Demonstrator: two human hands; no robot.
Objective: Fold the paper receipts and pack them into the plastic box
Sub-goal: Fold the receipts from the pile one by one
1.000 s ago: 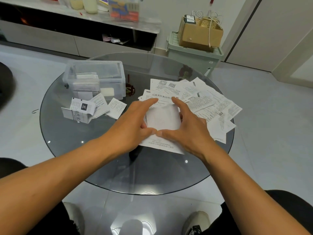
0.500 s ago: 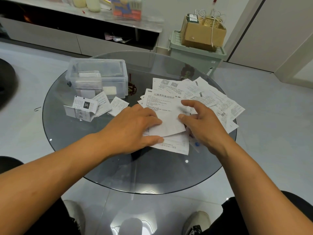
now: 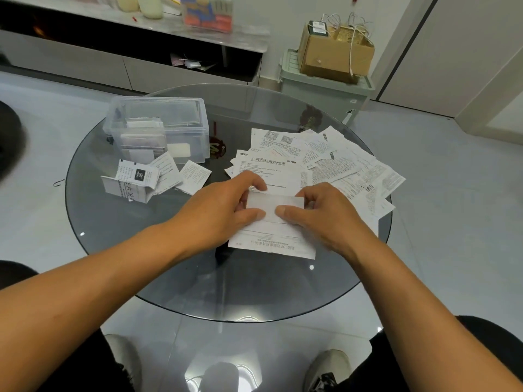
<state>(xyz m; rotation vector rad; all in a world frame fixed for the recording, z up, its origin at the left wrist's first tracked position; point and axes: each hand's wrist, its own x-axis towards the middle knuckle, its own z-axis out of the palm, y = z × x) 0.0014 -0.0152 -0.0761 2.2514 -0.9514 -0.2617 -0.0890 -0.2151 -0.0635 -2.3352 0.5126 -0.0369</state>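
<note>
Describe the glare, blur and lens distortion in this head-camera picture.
Head view: bright ceiling-light reflections dot the round glass table and the glossy floor between the shoes; the shelf items at the top edge are smeared by blur; wide-angle bending curves the forearms and the door frame; the folded receipt between the left hand and right hand is sharp, its print unreadable.

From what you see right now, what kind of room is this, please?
Probably a living room in a home. A round glass table stands on a tiled floor, a long low cabinet runs along the wall behind it, and a cardboard box sits on a green storage bin.
</note>
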